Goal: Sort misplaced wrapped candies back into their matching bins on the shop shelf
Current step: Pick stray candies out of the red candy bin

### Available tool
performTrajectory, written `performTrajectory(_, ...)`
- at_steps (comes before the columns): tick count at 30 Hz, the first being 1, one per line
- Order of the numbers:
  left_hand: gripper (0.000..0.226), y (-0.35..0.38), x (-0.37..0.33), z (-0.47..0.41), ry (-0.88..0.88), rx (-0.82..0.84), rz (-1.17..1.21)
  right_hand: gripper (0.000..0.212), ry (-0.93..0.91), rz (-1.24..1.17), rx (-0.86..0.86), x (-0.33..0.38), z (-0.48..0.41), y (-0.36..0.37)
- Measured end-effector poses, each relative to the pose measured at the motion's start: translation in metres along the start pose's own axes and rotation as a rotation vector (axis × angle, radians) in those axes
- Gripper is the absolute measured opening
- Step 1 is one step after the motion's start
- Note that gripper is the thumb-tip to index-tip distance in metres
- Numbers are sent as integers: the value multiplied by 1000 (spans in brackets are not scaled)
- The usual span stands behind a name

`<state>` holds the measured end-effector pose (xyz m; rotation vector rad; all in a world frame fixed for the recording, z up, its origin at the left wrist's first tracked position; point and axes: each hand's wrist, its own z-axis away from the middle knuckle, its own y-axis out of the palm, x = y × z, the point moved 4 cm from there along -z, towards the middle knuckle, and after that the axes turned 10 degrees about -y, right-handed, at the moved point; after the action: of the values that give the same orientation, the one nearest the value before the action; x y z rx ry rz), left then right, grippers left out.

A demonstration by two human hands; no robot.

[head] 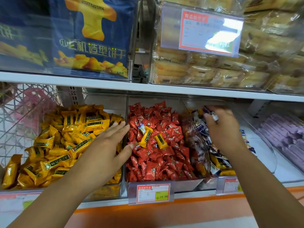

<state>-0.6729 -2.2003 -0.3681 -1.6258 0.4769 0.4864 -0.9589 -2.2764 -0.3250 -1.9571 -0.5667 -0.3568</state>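
Left hand (105, 145) lies flat, fingers straight and close together, over the wall between the yellow candy bin (105, 193) and the red candy bin (189, 185). Two yellow candies (145, 136) lie misplaced on the red heap, just beside its fingertips. Right hand (222, 127), blurred, hovers over the mixed bin (273, 162). Its fingers appear curled round a dark candy (207, 110).

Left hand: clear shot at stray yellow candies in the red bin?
Likely yes. The left hand is open beside the stray yellow candies, which lie uncovered atop the red candies; the right hand, pinching a dark-wrapped candy, is over the next bin.
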Motion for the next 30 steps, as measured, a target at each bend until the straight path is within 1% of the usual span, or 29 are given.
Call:
performTrajectory(2,67,0,0,0,4,-8,-1,35,61,67,48,-18,-2,-4)
performTrajectory(4,65,2,0,0,3,-7,4,37,42,156,87,-21,0,-5)
performTrajectory(6,69,2,-1,0,8,2,13,34,-50,148,36,-2,3,-6)
performTrajectory(8,73,1,0,0,4,9,20,25,-204,30,32,30,8,3)
performTrajectory(9,73,1,2,0,2,10,24,21,-257,-30,99,46,12,13)
performTrajectory(11,71,1,4,1,7,6,30,22,-271,-53,305,63,20,42)
performTrajectory(13,71,2,6,1,6,13,31,36,-198,49,456,61,24,71)
performTrajectory(15,74,3,8,2,5,24,28,50,-124,122,537,52,26,89)
performTrajectory(17,75,2,7,3,-1,41,32,50,-87,117,507,49,22,89)
performTrajectory(19,75,0,8,3,-12,58,36,39,-94,73,413,50,14,78)
performTrajectory(21,74,-2,8,2,-20,56,34,28,-156,-82,331,58,7,67)
performTrajectory(22,74,-2,9,1,-21,57,33,28,-201,-166,321,64,7,65)
performTrajectory(24,74,-2,8,1,-21,55,32,31,-319,-256,375,76,12,69)
performTrajectory(25,74,-2,7,2,-20,53,33,33,-376,-246,429,81,16,76)
performTrajectory(27,75,-2,7,3,-23,45,33,37,-412,-181,541,82,24,94)
performTrajectory(30,80,-4,9,4,-28,30,22,36,-429,-40,606,76,23,106)
